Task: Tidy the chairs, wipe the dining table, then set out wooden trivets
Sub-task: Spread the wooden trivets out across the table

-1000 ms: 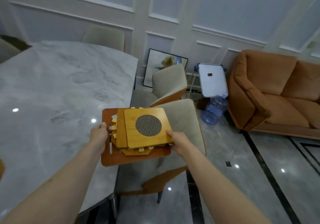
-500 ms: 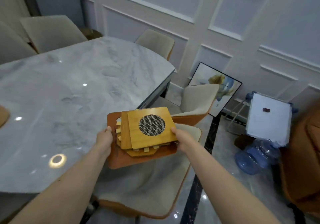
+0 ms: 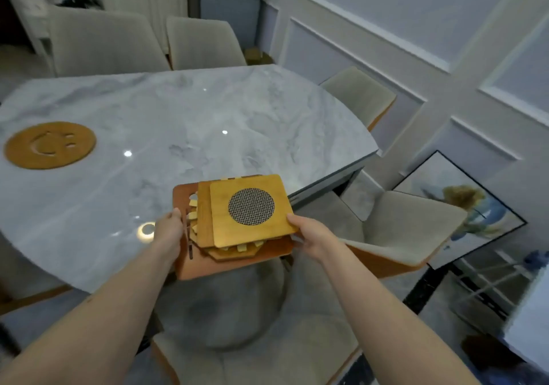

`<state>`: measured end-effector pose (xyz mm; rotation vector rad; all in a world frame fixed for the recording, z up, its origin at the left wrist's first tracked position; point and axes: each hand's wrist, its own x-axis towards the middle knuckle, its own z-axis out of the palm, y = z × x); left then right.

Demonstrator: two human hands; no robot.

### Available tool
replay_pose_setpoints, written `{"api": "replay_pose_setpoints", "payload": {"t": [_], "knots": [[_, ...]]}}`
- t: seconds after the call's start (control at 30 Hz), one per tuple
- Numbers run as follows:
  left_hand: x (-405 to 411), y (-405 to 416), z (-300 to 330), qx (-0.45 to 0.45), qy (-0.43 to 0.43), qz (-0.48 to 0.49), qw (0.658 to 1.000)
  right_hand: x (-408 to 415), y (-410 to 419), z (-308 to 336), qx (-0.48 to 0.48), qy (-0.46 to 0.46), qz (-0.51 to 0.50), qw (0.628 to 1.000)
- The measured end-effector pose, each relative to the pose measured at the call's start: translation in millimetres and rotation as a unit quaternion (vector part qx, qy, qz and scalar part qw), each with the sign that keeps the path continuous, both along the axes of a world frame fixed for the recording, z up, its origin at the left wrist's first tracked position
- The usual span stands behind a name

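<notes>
A stack of wooden trivets (image 3: 237,221) is held over the near edge of the desk (image 3: 208,123), whose top is glossy grey-white marble with a rounded outline. The top trivet (image 3: 252,209) is a pale square board with rounded corners and a round metal mesh inset; beneath it lie another square board, an octagonal piece with notched, toothed edges, and a larger, darker reddish-brown board at the bottom.

The left hand (image 3: 169,230) grips the stack's left edge, thumb on top, the fingers curled under and out of sight. The right hand (image 3: 309,233) holds the right corner the same way, thumb laid on the top board (its fingers too are hidden below).

Far left on the desk lies a round flat trivet (image 3: 50,145) with a smiling face cut through it. Beige upholstered chairs (image 3: 202,43) with orange-brown shells stand round the desk; the one directly below the stack is blurred. A framed picture (image 3: 466,206) leans on the panelled wall.
</notes>
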<state>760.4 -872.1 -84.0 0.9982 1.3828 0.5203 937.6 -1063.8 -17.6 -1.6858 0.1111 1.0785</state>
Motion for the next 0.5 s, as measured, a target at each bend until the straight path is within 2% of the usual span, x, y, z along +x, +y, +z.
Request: {"api": "replay_pose_setpoints", "payload": {"t": [0.07,0.17,0.5], "knots": [[-1,11,-3,0.009,0.001,0.022,1.000,10,15,3,0.008,-0.005,0.033,0.999],[-13,25,-6,0.025,0.012,0.060,0.998,23,37,2,0.023,0.009,0.029,0.999],[-115,55,-27,0.048,0.075,0.201,0.976,22,133,-33,0.023,0.024,0.071,0.997]]}}
